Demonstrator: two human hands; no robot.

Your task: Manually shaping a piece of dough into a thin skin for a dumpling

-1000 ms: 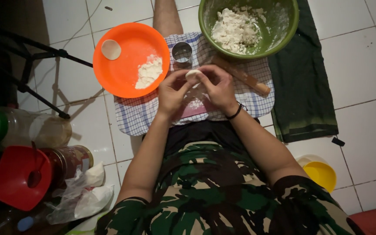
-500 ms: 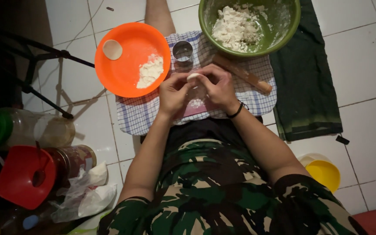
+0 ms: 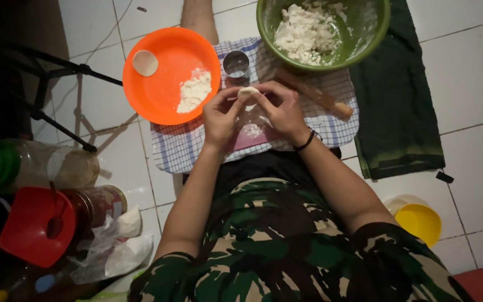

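Note:
Both hands meet over a blue-checked cloth (image 3: 185, 148) on the tiled floor. My left hand (image 3: 223, 117) and my right hand (image 3: 282, 109) pinch a small white piece of dough (image 3: 247, 93) between their fingertips. Just beyond them stands a small round metal cutter (image 3: 236, 64). An orange plate (image 3: 160, 89) at the left holds a heap of flour (image 3: 195, 89) and one flat dough round (image 3: 145, 62). A green bowl (image 3: 371, 33) at the top right holds crumbly white dough. A wooden rolling pin (image 3: 322, 99) lies beside my right hand.
A dark green towel (image 3: 401, 117) lies at the right. A yellow cup (image 3: 418, 221) stands at the lower right. At the left are plastic jars (image 3: 57, 168), a red lid (image 3: 29, 226), a crumpled plastic bag (image 3: 115, 246) and black stand legs (image 3: 57, 120).
The hands keep working the dough piece at the same spot; the view has shifted slightly. Nothing else has moved.

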